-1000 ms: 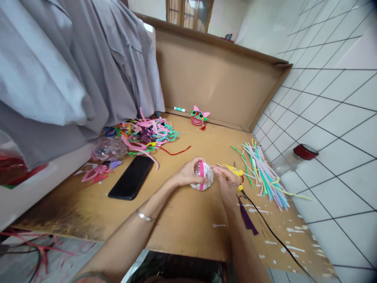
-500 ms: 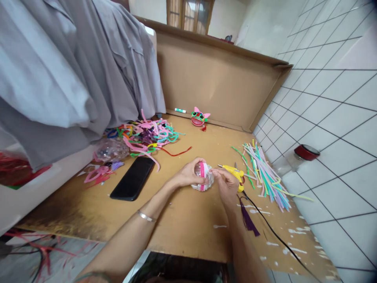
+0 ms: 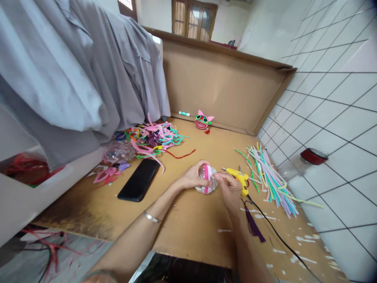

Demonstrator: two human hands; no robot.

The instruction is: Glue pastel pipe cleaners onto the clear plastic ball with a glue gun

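Observation:
Near the table's middle, my left hand (image 3: pixel 193 177) is closed around a small clear plastic ball (image 3: pixel 202 173). A bright pink band (image 3: pixel 206 181) runs round the ball, with white fuzzy pipe cleaner (image 3: pixel 209 171) beside it. My right hand (image 3: pixel 230 188) is at the ball's right side, thumb and fingertips pinched together on the white pipe cleaner; the fingers hide part of it. Just right of that hand lies a yellow glue gun (image 3: pixel 240 179), its nozzle pointing left, and a pair of scissors partly behind it. A purple tassel (image 3: pixel 253 224) is below.
A bundle of pastel pipe cleaners (image 3: pixel 275 181) lies by the tiled wall. To the left are a black phone (image 3: pixel 138 181), a tangled heap of pipe cleaners (image 3: pixel 157 135) and clear plastic balls (image 3: pixel 119 151). A decorated animal head (image 3: pixel 202 120) and a glue stick (image 3: pixel 184 114) stand at the back.
The whole view has shifted slightly, so everything appears a little further right and lower. Both hands keep their places on the ball, with the right fingertips still pinched at its side.

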